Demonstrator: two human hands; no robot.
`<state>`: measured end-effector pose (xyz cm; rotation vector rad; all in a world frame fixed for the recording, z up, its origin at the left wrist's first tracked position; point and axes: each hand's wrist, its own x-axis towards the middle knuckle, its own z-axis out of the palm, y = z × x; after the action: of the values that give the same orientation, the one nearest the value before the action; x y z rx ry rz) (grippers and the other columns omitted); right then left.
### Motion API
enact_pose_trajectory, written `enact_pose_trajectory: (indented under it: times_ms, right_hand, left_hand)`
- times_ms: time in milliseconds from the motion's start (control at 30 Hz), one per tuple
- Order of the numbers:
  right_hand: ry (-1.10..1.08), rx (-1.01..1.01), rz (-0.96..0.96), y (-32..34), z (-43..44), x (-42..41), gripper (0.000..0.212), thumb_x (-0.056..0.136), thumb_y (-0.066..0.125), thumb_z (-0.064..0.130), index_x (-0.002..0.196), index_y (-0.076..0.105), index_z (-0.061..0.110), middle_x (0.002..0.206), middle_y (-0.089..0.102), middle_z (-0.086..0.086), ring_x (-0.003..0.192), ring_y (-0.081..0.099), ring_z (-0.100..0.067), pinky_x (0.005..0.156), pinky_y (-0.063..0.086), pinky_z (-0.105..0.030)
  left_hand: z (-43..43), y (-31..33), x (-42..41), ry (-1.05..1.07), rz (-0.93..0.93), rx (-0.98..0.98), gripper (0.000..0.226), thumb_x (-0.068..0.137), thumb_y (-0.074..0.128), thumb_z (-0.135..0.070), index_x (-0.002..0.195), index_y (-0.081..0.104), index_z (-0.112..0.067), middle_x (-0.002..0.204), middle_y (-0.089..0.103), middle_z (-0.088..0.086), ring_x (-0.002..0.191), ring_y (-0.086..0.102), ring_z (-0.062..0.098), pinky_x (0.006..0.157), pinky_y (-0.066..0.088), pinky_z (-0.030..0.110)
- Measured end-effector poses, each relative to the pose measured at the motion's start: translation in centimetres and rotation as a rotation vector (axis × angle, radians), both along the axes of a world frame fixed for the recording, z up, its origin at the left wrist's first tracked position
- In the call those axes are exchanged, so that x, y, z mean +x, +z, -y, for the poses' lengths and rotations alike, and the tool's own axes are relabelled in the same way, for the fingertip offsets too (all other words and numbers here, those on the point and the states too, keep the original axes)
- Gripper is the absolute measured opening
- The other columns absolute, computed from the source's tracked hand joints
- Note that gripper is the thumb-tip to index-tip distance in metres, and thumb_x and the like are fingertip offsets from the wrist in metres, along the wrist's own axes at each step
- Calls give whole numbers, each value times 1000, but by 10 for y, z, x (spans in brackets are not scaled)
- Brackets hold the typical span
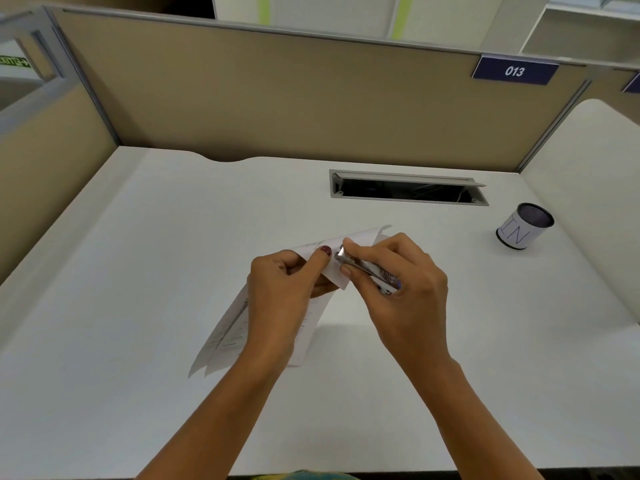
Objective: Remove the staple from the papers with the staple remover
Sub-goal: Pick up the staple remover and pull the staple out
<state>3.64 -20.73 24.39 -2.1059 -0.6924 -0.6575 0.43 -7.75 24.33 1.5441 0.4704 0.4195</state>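
While the left hand [280, 289] pinches the papers [239, 327] above the tabletop [138, 237], the right hand [401, 282] grips the staple remover [367, 270], tip at their upper corner.

Place: an office, at a numbered cubicle workstation.
Walls: tan fabric partitions [277, 98] with grey metal trim close off the back and the left.
Number: a blue plate [515, 71] reading 013 sits on the back partition's top edge.
Desk: a white desk [138, 271] with an open cable hatch [408, 188] set into it.
Desk bits: a round pot [524, 226] wrapped in paper lettered IN stands on the right.
Paperwork: printed papers [225, 337] and a metal staple remover [370, 270], held above the desk.
Beyond: white shelving [585, 32] shows over the partition.
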Motion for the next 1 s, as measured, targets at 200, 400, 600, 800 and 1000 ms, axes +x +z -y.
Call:
enact_pose_trajectory:
  times_ms: [200,400,600,800,1000]
  right_hand:
    - [-51,-241,195,8,2,3,22,81,76,20,103,75,16,82,69,-4,63,58,-18,59,42,-28]
    - [-62,-397,487,11,4,9,15,86,73,18,100,76,16,79,71,-2,61,60,-20,66,37,-31]
    - [-40,-350,651,5,6,14,14,92,64,14,94,78,15,77,72,-2,66,66,-23,72,38,-33]
    - [6,-85,370,-1,6,12,10,86,72,20,93,78,15,82,74,-2,74,63,-15,69,45,-34]
    - [13,56,-3,-3,4,-3,25,79,75,22,102,73,12,92,72,-2,78,63,-13,66,57,-37]
  left_hand:
    - [0,-1,-1,7,16,61,20,81,69,-31,64,64,-24,54,66,-23,52,64,-8,42,39,1]
    - [-3,0,-1,-17,42,125,17,82,69,-32,66,67,-27,62,69,-20,56,66,-6,44,39,0]
    - [-5,1,0,-58,38,46,24,84,67,-28,63,66,-16,56,70,-17,54,68,-1,43,41,2]
    - [-5,3,1,-102,-4,-90,21,85,66,-31,66,68,-23,68,75,-3,67,73,14,66,57,25]
    - [-1,3,2,-56,-3,-60,29,88,61,-37,65,65,-54,66,71,-20,66,70,6,64,52,23]
